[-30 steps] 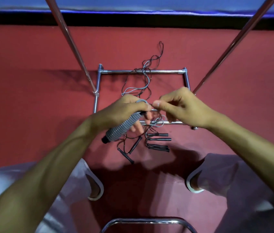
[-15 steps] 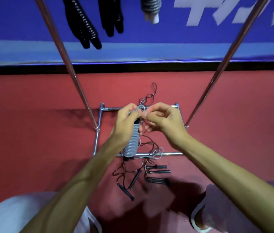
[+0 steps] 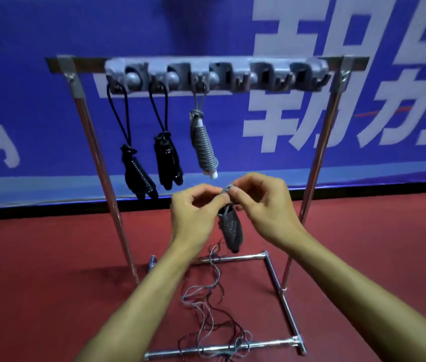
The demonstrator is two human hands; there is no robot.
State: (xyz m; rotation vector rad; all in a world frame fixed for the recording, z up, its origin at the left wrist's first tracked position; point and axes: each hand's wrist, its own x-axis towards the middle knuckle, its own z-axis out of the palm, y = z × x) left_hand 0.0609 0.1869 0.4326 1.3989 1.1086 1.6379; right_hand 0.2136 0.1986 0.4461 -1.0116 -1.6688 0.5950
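A grey wound jump rope bundle (image 3: 230,228) hangs below my two hands in front of a metal rack. My left hand (image 3: 193,212) and my right hand (image 3: 261,205) both pinch the bundle's small grey loop (image 3: 227,189) at its top. The rack's grey hook strip (image 3: 217,77) runs across the top bar. From its hooks hang two black rope bundles (image 3: 138,171) (image 3: 167,160) and one grey bundle (image 3: 204,147). The hooks to the right of these are bare.
The rack's chrome uprights (image 3: 96,163) (image 3: 316,163) stand left and right of my hands. Its base frame (image 3: 282,301) lies on the red floor, with loose grey and black ropes (image 3: 206,309) tangled inside it. A blue banner (image 3: 363,87) covers the wall behind.
My view has lifted from the floor to the rack top. Both hands have raised the grey bundle; my left hand has shifted from its coiled body to the loop, so it hangs free.
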